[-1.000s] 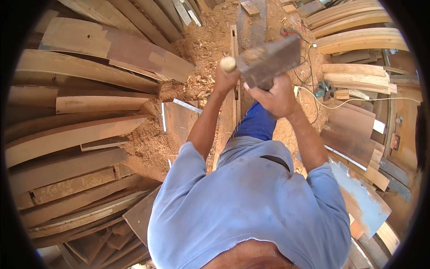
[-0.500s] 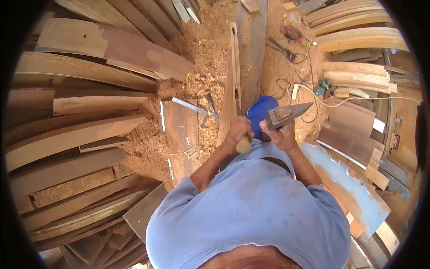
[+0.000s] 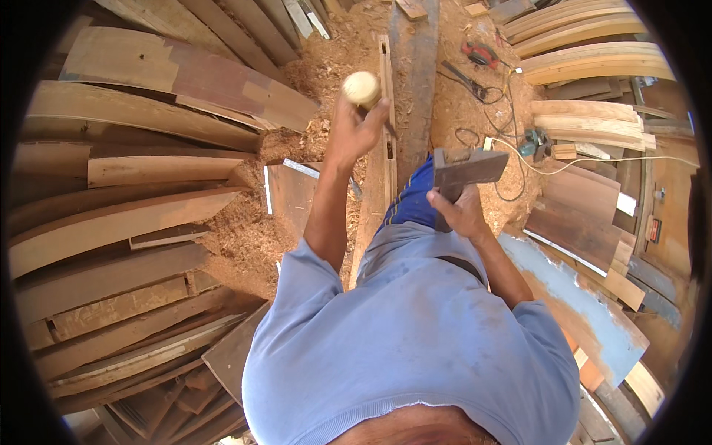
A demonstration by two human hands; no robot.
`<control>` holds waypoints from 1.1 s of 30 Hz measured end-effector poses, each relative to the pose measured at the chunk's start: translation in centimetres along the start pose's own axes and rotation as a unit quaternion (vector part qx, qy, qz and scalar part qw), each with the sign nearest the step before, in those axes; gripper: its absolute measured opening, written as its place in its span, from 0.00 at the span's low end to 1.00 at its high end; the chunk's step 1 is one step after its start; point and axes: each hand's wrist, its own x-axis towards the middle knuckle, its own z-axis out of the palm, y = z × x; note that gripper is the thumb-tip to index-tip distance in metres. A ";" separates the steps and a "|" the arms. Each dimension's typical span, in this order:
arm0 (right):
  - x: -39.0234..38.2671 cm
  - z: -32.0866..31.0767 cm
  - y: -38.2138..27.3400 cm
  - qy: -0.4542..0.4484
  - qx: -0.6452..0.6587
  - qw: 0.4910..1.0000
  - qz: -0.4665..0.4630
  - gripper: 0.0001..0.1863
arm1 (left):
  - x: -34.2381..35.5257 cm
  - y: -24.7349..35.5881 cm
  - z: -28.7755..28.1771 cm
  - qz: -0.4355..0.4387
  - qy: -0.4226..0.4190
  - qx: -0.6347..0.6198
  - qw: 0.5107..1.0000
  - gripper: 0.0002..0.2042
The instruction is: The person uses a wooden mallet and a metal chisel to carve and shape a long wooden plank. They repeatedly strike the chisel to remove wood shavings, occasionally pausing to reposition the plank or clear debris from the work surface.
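Left hand [image 3: 354,130] has come up from waist height since half a second ago, fist closed round a pale round-ended chisel handle [image 3: 362,87], over the narrow plank [image 3: 382,170]. Right hand [image 3: 461,213] has lifted the grey block mallet [image 3: 466,167], gripped tight; probably winding up to strike. Chisel blade hidden by the fist.

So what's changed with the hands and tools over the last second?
The left hand has swung its round-ended wooden handle back up over the long plank, after dropping close to the body half a second ago. The right hand came down from high up and now carries the grey mallet lower, off to the right. Both hands kept their grip. The plank, sawdust and stacked boards haven't moved.
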 end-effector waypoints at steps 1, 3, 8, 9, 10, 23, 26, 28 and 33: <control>0.4 -0.3 -0.1 0.010 -0.023 1.000 -0.019 0.09 | 1.1 -0.2 -0.5 0.015 -0.041 0.093 0.995 0.16; 1.6 -0.6 -2.1 0.032 -0.081 0.995 -0.052 0.10 | 3.3 -1.2 -0.8 0.196 -0.059 0.286 0.936 0.11; 3.7 -1.5 -8.5 0.062 -0.050 0.989 -0.124 0.09 | 3.1 -4.9 0.7 0.080 0.044 -0.007 0.996 0.14; 4.0 -1.8 -9.4 0.071 -0.054 0.986 -0.137 0.09 | 2.7 -4.2 0.8 0.067 0.049 -0.012 0.996 0.13; 4.2 -2.1 -10.2 0.079 -0.059 0.984 -0.151 0.08 | 2.5 -3.9 0.9 0.054 0.055 -0.017 0.997 0.13; 6.2 -0.8 -14.1 0.071 0.016 0.969 -0.238 0.06 | 0.6 -7.4 -0.9 0.041 0.090 -0.004 0.995 0.13; 8.8 0.1 -15.1 0.039 -0.171 0.908 -0.381 0.06 | 0.2 -7.1 -1.4 0.123 0.091 0.078 0.985 0.11; 10.4 1.1 -15.2 0.002 -0.246 0.894 -0.374 0.09 | 0.8 -8.3 -1.8 0.276 0.080 0.222 0.932 0.10; 14.2 2.5 -12.8 -0.120 -0.580 0.787 -0.172 0.14 | -0.7 -9.1 -0.3 -0.004 0.102 -0.058 0.993 0.08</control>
